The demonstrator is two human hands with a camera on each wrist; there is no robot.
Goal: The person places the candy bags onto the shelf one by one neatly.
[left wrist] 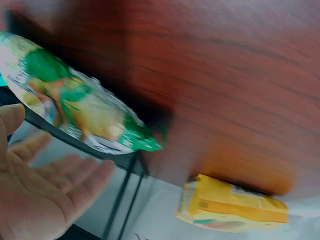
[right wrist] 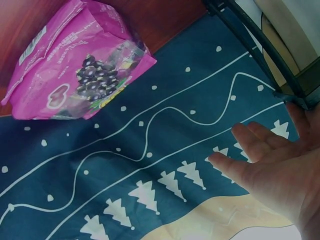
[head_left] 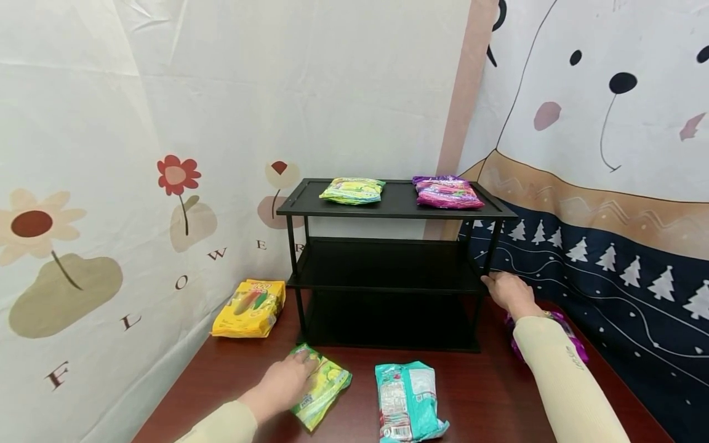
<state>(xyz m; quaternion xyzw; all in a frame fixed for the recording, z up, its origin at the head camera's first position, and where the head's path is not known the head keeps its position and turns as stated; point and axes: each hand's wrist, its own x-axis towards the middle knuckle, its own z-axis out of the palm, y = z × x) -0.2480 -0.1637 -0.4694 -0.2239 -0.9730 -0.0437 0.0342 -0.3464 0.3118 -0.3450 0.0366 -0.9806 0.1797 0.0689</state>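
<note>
My left hand (head_left: 288, 378) is over a green-and-yellow snack bag (head_left: 327, 394) on the table in front of the shelf. In the left wrist view that hand's fingers (left wrist: 60, 170) are spread beside the bag (left wrist: 75, 100), not curled round it. At the right side of a black three-level shelf (head_left: 388, 264), my right hand (head_left: 511, 292) has its fingertips right at the middle level's corner. The right wrist view shows its loosely extended fingers (right wrist: 260, 145) below the dark shelf frame (right wrist: 295, 85).
A yellow bag (head_left: 250, 309) stands left of the shelf, a teal bag (head_left: 407, 400) lies in front. A purple grape-print bag (right wrist: 85, 70) sits at the right, partly behind my right sleeve. On the top level lie a yellow-green bag (head_left: 353, 191) and a purple bag (head_left: 446, 191).
</note>
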